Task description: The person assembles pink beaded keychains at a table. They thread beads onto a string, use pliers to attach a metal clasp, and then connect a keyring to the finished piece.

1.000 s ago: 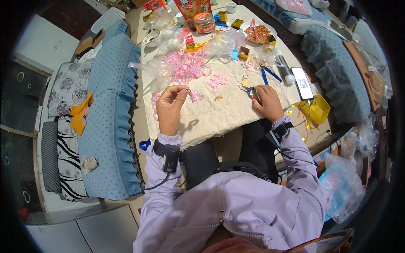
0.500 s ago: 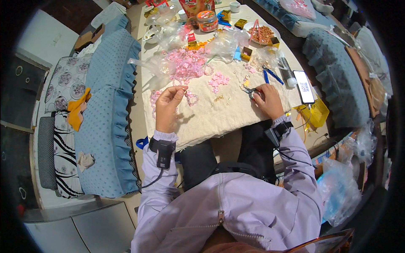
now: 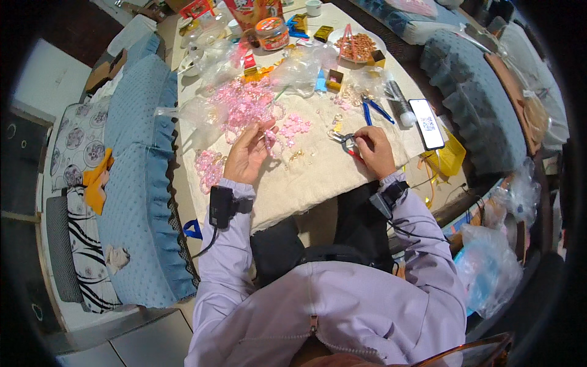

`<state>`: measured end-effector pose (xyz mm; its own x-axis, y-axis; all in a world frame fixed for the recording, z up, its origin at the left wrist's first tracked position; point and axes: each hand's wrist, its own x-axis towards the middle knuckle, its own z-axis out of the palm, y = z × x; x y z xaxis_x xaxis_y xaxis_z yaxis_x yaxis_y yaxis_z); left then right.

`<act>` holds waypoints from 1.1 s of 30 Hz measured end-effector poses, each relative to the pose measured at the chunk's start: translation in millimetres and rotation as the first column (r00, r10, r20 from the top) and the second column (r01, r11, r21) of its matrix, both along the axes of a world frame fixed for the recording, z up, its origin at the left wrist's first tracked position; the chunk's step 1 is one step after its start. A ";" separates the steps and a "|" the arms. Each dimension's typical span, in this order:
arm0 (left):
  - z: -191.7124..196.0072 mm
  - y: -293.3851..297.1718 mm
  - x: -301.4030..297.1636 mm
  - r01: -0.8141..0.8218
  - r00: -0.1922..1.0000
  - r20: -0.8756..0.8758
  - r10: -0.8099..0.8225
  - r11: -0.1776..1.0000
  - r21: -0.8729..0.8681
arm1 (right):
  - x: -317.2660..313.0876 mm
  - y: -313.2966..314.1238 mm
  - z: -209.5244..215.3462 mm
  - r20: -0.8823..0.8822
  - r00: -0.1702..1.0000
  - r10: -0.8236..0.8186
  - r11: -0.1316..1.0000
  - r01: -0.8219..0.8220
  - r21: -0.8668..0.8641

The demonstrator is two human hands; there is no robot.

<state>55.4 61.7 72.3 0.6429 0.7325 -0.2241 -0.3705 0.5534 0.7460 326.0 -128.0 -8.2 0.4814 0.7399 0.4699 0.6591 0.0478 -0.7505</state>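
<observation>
My left hand [image 3: 246, 156] is closed in a pinch above the cream cloth [image 3: 293, 196], with a short strand of pink beads [image 3: 269, 142] hanging from its fingertips. What is at the very tip of the pinch is too small to make out. On the right, my right hand [image 3: 375, 151] has its fingers curled at the handles of small pliers [image 3: 347, 143] with black and red grips, whose jaws point left. Between the hands lie a few gold-coloured findings [image 3: 297, 155] and a cluster of pink beads [image 3: 296, 125]. A larger heap of pink beads [image 3: 244, 101] spreads beyond my left hand.
Blue-handled pliers [image 3: 376, 111], a dark roll [image 3: 398, 101] and a lit phone [image 3: 426, 124] lie at the right. Farther back stand a round jar [image 3: 271, 33], clear plastic bags [image 3: 299, 73] and a plate of nuts [image 3: 361, 46]. Blue-covered seating [image 3: 143, 177] flanks the table.
The view has shifted slightly. My left hand has turned, and a pink bead strand now hangs from its fingers. More of the pliers' handles shows beside my right hand.
</observation>
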 end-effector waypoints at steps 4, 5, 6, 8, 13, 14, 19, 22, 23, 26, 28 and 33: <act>-5.7 5.7 40.7 0.023 1.000 -0.016 -0.025 0.991 -0.129 | -0.9 -1.5 2.6 -0.026 1.000 -0.001 1.000 0.001 0.000; -5.5 7.6 51.8 0.046 0.999 -0.016 -0.049 0.987 -0.154 | -0.5 -1.4 2.8 -0.025 1.000 0.002 1.000 -0.002 0.009; -4.7 9.4 63.3 0.048 0.997 -0.045 -0.058 0.980 -0.192 | -0.2 -1.2 2.7 -0.029 1.000 0.009 1.000 -0.008 0.015; -3.3 11.2 87.3 0.075 0.997 0.019 -0.072 0.977 -0.201 | 1.8 -2.0 2.1 -0.014 1.000 0.018 1.000 -0.018 -0.008; 0.5 11.7 115.9 0.120 0.982 0.166 -0.089 0.976 -0.184 | 4.0 -2.7 0.1 -0.003 1.000 0.028 1.000 -0.028 -0.015; 0.4 11.0 113.8 0.108 0.980 0.183 -0.074 0.977 -0.183 | 2.8 -2.1 0.2 -0.016 0.999 0.030 1.000 -0.030 -0.004; -8.0 11.9 70.7 0.179 0.961 0.238 -0.139 0.971 -0.156 | 1.3 -2.3 3.0 -0.005 0.999 0.044 0.999 -0.045 -0.025; -12.1 35.0 32.5 0.062 0.984 0.176 -0.015 0.962 -0.265 | 0.8 0.0 3.1 -0.019 0.999 0.049 0.999 -0.049 -0.019; -16.7 43.0 23.7 -0.009 0.989 0.147 0.031 0.989 -0.150 | 0.7 -0.1 2.8 -0.016 0.999 0.050 0.998 -0.050 -0.022; -8.1 108.7 -2.5 0.447 0.762 0.516 -0.391 0.894 0.017 | -1.2 -0.9 1.4 -0.030 0.999 0.033 0.999 -0.034 -0.028; -5.8 131.6 -6.5 -0.072 0.981 0.171 0.088 0.993 -0.094 | -1.1 -1.1 1.4 -0.035 0.999 0.027 0.999 -0.028 -0.029; 3.2 113.6 -3.0 -0.278 0.946 -0.108 0.306 0.936 0.218 | -0.5 -1.4 2.5 -0.024 0.999 0.038 0.999 -0.038 -0.020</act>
